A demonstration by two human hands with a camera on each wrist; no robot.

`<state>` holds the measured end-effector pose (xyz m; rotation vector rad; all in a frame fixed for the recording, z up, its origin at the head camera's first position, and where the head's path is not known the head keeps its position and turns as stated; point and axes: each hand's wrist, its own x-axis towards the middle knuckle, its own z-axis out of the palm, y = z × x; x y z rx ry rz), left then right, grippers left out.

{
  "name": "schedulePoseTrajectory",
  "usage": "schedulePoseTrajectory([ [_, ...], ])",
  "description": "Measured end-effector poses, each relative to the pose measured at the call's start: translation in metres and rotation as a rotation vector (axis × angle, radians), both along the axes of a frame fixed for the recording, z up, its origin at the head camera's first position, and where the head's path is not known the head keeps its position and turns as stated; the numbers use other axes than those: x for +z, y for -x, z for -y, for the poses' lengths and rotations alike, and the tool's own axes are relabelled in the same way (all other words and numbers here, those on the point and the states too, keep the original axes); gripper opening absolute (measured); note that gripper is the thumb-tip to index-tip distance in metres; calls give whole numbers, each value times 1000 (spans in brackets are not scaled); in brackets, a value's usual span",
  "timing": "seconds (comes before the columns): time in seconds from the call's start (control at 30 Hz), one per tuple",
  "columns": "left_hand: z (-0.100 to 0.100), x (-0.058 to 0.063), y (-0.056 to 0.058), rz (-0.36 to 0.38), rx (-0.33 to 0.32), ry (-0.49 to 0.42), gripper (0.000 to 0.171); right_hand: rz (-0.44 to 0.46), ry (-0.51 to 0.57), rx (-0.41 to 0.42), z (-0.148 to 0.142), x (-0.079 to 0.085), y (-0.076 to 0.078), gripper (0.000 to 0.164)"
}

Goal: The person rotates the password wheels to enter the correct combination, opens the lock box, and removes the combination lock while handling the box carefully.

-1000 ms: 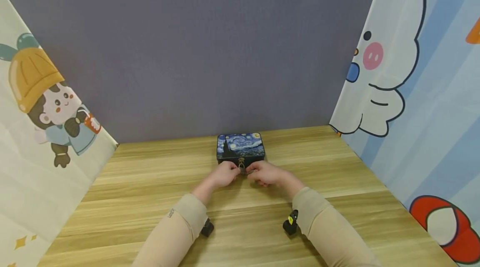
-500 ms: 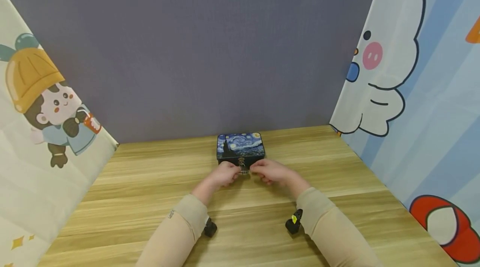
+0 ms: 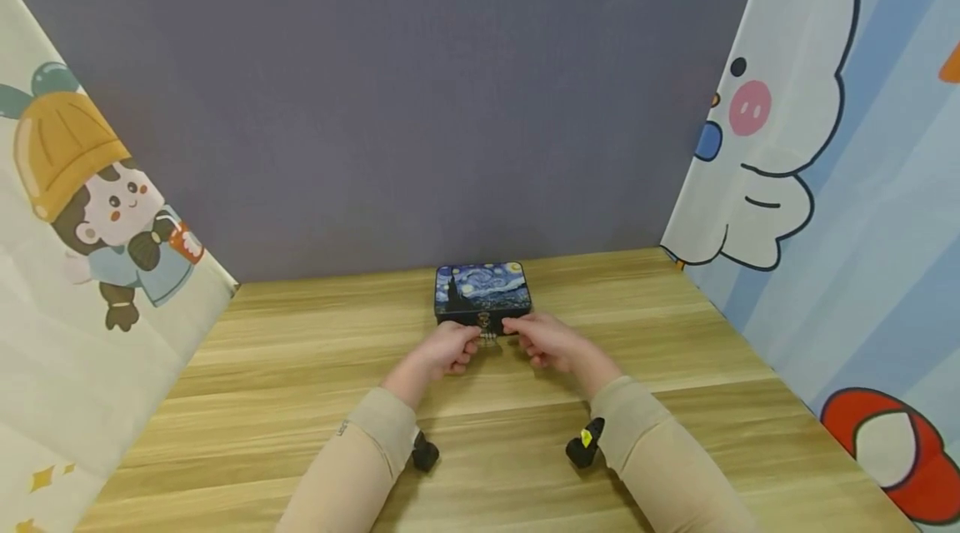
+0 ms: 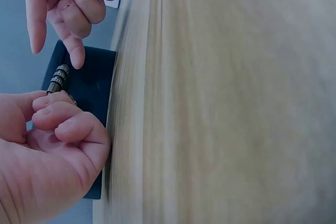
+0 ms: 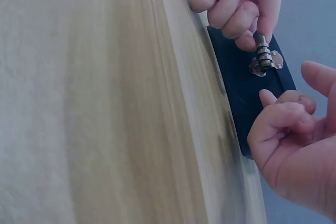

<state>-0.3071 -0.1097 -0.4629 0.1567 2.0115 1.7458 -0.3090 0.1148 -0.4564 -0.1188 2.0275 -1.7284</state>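
A small box (image 3: 483,287) with a swirling blue night-sky picture on its lid stands near the back of the table, its lid down. At its dark front is a metal clasp (image 5: 277,60) with a combination padlock (image 5: 264,53) whose ringed dials show in both wrist views. My left hand (image 3: 452,346) pinches one end of the padlock between thumb and index finger. Just right of the padlock, my right hand (image 3: 547,339) holds nothing; its thumb and index finger are spread apart while the other fingers bend loosely. The left fingers partly hide the padlock's end.
The wood-grain table (image 3: 315,400) runs back to a grey wall panel (image 3: 450,100). Cartoon-printed sheets flank it, one at left (image 3: 45,366) and another at right (image 3: 885,283). A small black camera (image 3: 583,445) sits at the right wrist.
My right fingers have drawn off the padlock to the right and spread apart. The padlock, hanging a second ago, is now tipped up in my left hand, which has barely moved.
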Motion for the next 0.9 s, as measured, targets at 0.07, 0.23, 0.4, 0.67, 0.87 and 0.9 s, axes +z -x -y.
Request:
schedulePoseTrajectory([
  [0.07, 0, -1, 0, 17, 10, -24, 35, 26, 30, -23, 1, -1, 0, 45],
  [0.23, 1, -3, 1, 50, 15, -53, 34, 82, 82, -86, 5, -2, -2, 46],
  [0.4, 1, -3, 3, 68, 19, -67, 33, 115, 112, -104, 10, -2, -3, 50],
  [0.67, -1, -2, 5, 80, 28, -61, 28, 161, 145, -131, 18, -4, 0, 52],
  [0.87, -2, -2, 5, 89, 41, -65, 29, 199, 178, -134, 22, -3, 1, 43],
  [0.9, -2, -2, 5, 92, 43, -66, 29, 207, 184, -130, 22, -2, 1, 41],
])
